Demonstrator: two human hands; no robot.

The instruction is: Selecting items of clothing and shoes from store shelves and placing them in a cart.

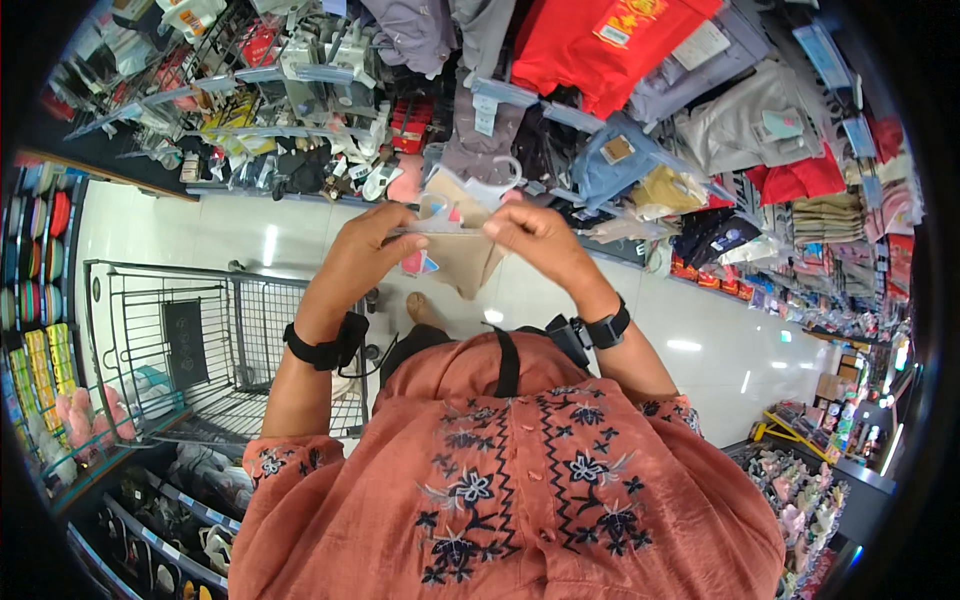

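Both of my hands are raised in front of the shelves, pinching the upper edge of a small beige fabric garment (450,259), probably underwear. My left hand (381,238) grips its left end, thumb in front. My right hand (529,234) pinches the right end. A pale plastic hanger (439,217) with a curved hook stands up at the garment's top edge. Just behind is another beige piece (454,193) beneath a white hanger hook (511,171); whether it is joined to the held garment is hard to tell. A pink and blue label (418,262) shows on the cloth by my left thumb.
A metal shopping cart (255,330) stands to my left on the glossy tiled floor (675,300). Ahead, racks hold packaged socks, folded clothes and a red garment (600,45). Slippers (172,525) fill a shelf at lower left. Plush-looking goods (795,502) stand at lower right.
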